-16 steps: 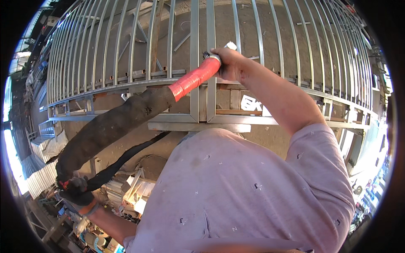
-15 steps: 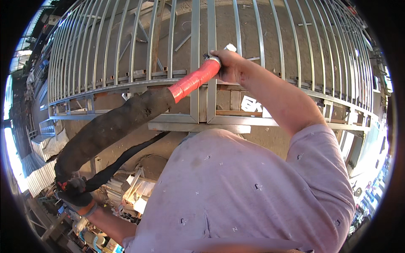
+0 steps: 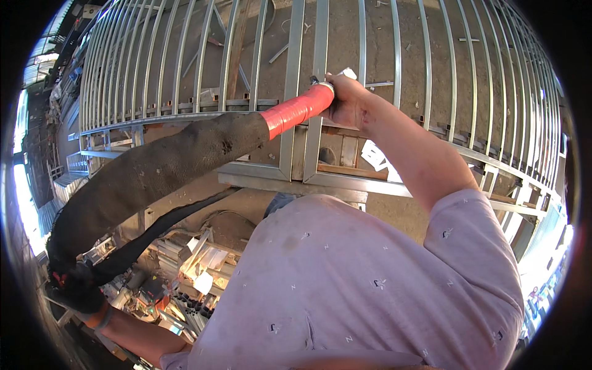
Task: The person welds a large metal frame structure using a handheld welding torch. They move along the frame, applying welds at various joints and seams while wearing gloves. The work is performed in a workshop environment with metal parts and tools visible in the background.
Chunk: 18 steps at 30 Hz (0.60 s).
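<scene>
The right hand (image 3: pixel 348 102) grips the red torch handle (image 3: pixel 296 111) at the metal grille (image 3: pixel 394 74), its sleeved hose (image 3: pixel 154 179) running down-left to the left hand's (image 3: pixel 80 290) closed grip.

We see a bare dirt floor (image 3: pixel 376 37) under the metal grille (image 3: pixel 203 61), scrap clutter (image 3: pixel 185 271) below-left of it, strong daylight at its far left.

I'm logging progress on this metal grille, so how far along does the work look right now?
Done: the grey bars of the grille frame already stand in place in rows. In hand: the right hand presses the red-handled tool against a central upright, while the gloved left hand holds its thick black hose. Left: the pictures don't show which joints are finished.
</scene>
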Each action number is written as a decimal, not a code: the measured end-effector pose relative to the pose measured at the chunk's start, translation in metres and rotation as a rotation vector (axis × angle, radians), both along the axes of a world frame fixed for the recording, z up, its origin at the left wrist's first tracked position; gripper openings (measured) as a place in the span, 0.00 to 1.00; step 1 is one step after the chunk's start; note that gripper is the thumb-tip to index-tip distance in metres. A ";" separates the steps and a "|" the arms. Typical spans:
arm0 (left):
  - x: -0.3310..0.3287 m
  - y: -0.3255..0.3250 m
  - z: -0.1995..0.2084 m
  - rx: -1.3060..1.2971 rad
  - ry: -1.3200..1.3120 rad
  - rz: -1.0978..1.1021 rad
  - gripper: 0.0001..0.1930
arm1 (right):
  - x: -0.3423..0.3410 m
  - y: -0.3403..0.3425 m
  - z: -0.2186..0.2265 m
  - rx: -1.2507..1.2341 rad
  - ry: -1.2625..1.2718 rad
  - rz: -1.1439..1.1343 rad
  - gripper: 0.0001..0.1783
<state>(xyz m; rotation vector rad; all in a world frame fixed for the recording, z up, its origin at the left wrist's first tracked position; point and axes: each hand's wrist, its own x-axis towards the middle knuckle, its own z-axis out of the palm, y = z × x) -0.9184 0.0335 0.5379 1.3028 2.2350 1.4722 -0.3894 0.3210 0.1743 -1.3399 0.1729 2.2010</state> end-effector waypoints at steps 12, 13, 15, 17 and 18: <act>0.037 0.029 0.047 -0.129 0.001 -0.044 0.35 | 0.017 0.005 -0.009 -0.088 0.164 -0.086 0.21; 0.045 0.032 0.047 -0.131 0.062 0.020 0.33 | 0.018 0.004 -0.010 -0.094 0.157 -0.093 0.22; 0.063 0.039 0.047 -0.100 0.166 0.123 0.31 | 0.019 0.005 -0.011 -0.096 0.161 -0.097 0.22; 0.082 0.047 0.045 -0.042 0.240 0.223 0.30 | 0.019 0.006 -0.013 -0.089 0.172 -0.092 0.22; 0.090 0.051 0.045 0.030 0.195 0.211 0.29 | 0.019 0.007 -0.015 -0.089 0.182 -0.088 0.21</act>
